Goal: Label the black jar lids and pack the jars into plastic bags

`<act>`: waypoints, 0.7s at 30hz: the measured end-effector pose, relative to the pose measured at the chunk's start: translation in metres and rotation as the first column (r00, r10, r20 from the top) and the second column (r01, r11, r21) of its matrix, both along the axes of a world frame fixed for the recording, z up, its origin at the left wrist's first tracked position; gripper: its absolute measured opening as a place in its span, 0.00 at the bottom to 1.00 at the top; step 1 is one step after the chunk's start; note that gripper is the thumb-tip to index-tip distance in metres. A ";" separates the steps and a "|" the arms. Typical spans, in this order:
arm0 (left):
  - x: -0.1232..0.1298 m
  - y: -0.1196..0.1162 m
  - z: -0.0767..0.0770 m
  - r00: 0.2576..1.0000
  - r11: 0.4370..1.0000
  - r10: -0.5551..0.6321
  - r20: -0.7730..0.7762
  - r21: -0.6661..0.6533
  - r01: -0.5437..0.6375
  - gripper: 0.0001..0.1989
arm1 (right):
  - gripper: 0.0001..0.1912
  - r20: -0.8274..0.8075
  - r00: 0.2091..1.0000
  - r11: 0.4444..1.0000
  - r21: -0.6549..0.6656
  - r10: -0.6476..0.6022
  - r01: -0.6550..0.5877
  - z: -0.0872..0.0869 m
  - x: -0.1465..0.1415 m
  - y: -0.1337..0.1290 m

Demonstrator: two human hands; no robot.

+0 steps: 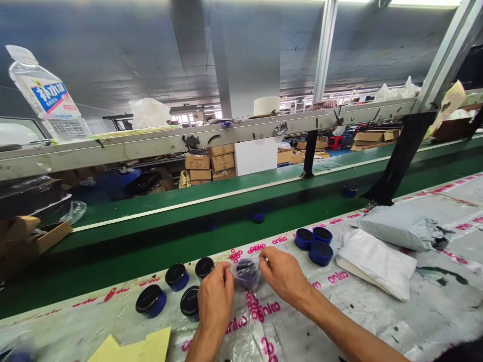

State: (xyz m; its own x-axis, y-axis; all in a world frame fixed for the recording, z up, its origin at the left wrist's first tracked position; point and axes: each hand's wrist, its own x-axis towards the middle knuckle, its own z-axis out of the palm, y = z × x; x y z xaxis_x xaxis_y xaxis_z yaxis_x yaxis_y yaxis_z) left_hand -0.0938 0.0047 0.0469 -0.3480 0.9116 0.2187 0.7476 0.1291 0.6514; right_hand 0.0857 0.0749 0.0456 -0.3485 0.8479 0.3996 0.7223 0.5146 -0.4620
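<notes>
Between my two hands is a round dark item (247,270) inside a clear plastic bag. My left hand (218,294) pinches the bag's left edge, and my right hand (283,275) pinches its right edge, fingers closed. To the left of my left hand stand several round black-topped blue items, among them one at the far left (151,300) and one behind it (177,277); one is partly hidden by my left hand (189,302). Three more blue items (320,252) touch each other to the right, beyond my right hand.
The table (287,327) is covered in plastic with pink print. Yellow paper (136,348) lies front left; a folded white cloth (377,261) and a grey bag (400,225) lie right. Behind runs a green conveyor (132,261) carrying blue items (258,216). A bottle (47,95) stands on the shelf.
</notes>
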 end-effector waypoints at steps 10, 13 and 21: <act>0.007 -0.006 0.011 0.994 0.997 -0.035 0.100 0.075 0.028 0.20 | 0.15 0.012 0.946 0.921 0.221 0.325 -0.320 0.010 0.010 -0.017; 0.004 -0.008 0.010 0.984 0.994 -0.109 0.143 0.045 0.104 0.21 | 0.14 0.069 0.933 0.928 0.099 0.352 -0.358 0.009 -0.002 -0.013; 0.008 -0.007 0.007 0.927 0.943 -0.299 0.226 -0.075 0.323 0.44 | 0.09 -0.078 0.920 0.917 -0.084 0.385 -0.391 -0.004 -0.010 -0.005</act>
